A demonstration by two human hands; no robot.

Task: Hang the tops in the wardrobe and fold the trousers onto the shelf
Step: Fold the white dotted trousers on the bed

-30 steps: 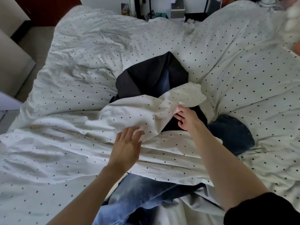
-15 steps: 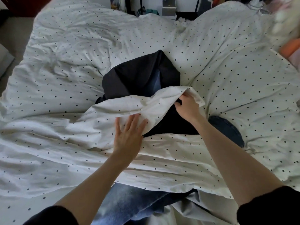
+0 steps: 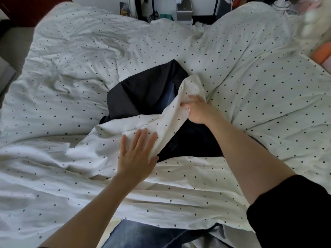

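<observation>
Two hands are on the dotted duvet (image 3: pixel 179 185), and the dark garment (image 3: pixel 143 90) sits in the gap between its folds, straight ahead at twelve o'clock from the person. The right hand (image 3: pixel 197 110) has its fingers curled round a bunched flap of duvet and lifts it at the garment's three o'clock edge; the left hand (image 3: pixel 137 156) lies flat, fingers straight and spread, pressing the same flap down at the garment's seven o'clock. The garment's long axis seems to run from twelve to six, part of it hidden under the flap, so I cannot tell whether it is a top or trousers. The right hand is nearer to it, all but touching the dark cloth beneath the wrist. Jeans (image 3: pixel 143 235) peek out at six o'clock, under the duvet's near edge. Compared with half a second ago, the flap has been drawn up and over toward one o'clock, baring more dark cloth at five, and the left hand has slid further onto the fold.
</observation>
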